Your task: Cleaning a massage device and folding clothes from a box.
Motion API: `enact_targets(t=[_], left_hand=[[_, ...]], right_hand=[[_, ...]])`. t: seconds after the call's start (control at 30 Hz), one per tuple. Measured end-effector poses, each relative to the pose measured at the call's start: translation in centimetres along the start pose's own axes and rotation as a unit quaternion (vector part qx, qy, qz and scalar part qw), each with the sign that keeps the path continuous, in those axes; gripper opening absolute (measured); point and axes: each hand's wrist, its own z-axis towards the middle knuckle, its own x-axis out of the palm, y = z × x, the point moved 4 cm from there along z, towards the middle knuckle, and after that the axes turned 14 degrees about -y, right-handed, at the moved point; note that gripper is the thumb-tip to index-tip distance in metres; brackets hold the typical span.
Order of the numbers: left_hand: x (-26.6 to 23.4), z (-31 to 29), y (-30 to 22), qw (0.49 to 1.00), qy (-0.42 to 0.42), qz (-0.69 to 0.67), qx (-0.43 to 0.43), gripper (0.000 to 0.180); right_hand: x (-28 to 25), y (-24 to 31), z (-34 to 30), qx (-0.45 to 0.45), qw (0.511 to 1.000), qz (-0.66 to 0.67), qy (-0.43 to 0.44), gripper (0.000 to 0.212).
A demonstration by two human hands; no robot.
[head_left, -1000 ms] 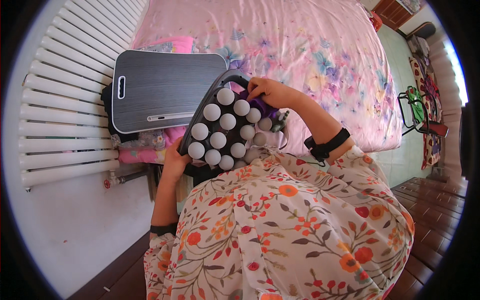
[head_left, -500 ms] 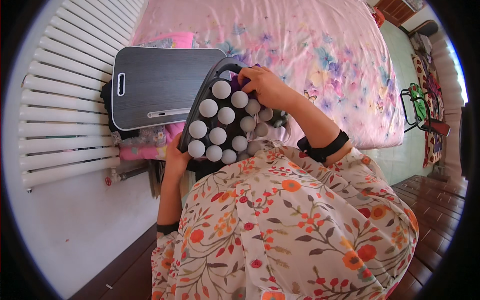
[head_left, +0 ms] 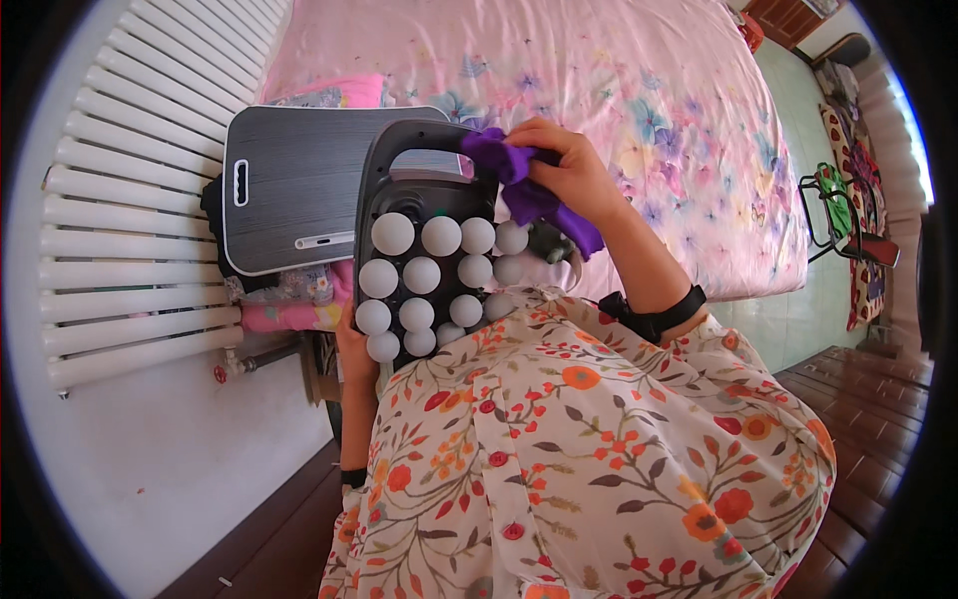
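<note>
In front of my body is a dark plastic device [head_left: 377, 180] with a loop-shaped handle at its far end and several rows of round white knobs [head_left: 421, 276] on its upper face. My left hand [head_left: 353, 349] is closed on its near left edge, with the fingers partly hidden beneath. My right hand [head_left: 567, 172] pinches a purple cloth [head_left: 544, 205] against the far right corner of the handle. Part of the cloth hangs down past the right side of the frame. The device's near end is hidden by my flowered shirt.
A grey lap desk [head_left: 299, 190] with a white rim lies on folded bedding at the left. Beside it runs a white radiator [head_left: 135, 205] with a red valve [head_left: 221, 374] below. The bed [head_left: 619, 110] has a pink flowered sheet. A chair [head_left: 833, 215] stands at the right.
The device has turned more upright and come nearer, showing its whole handle. My right hand has shifted right along the handle, and far more of the purple cloth now shows.
</note>
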Motion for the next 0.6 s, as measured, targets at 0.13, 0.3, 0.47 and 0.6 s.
enact_targets(t=[0.13,0.3,0.47,0.6], left_hand=[[0.4,0.3,-0.6,0.998,0.035,-0.044,-0.022,0.053],[0.1,0.8,0.2,0.997,0.040,0.059,0.001,0.051],[-0.1,0.9,-0.1,0.998,0.035,0.041,-0.011,0.051],[-0.3,0.2,-0.7,0.998,0.014,0.069,0.005,0.048]], right_hand=[[5.0,2.8,-0.8,-0.183,0.938,-0.235,0.179,0.037],[3.0,-3.4,-0.4,-0.032,0.941,-0.281,0.187,0.039],[0.3,-8.4,-4.1,0.172,0.915,-0.307,0.197,0.033],[-0.2,-6.3,-1.7,0.194,0.971,-0.127,0.063,0.022]])
